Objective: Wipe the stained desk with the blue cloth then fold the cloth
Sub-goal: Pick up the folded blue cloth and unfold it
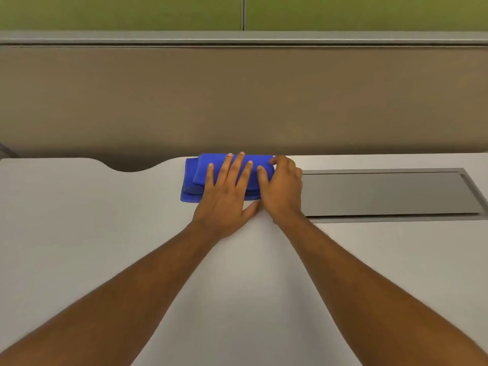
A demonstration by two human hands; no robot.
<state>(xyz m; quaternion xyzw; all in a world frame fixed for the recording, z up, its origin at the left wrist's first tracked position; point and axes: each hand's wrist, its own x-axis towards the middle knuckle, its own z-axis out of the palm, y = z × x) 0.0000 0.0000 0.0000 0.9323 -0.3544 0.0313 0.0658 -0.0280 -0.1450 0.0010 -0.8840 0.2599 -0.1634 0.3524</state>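
The blue cloth (194, 180) lies folded in several layers on the white desk (79, 220), close to the desk's far edge. My left hand (225, 196) rests flat on top of the cloth with its fingers spread, pressing it down. My right hand (284, 188) is at the cloth's right end, its fingers curled over that end and its thumb on the far corner. No stain shows on the desk surface in view.
A grey recessed panel (388, 192) is set into the desk just right of my right hand. A brown partition wall (237, 101) rises behind the desk. The desk's far edge has a curved cut-out (132, 167) left of the cloth.
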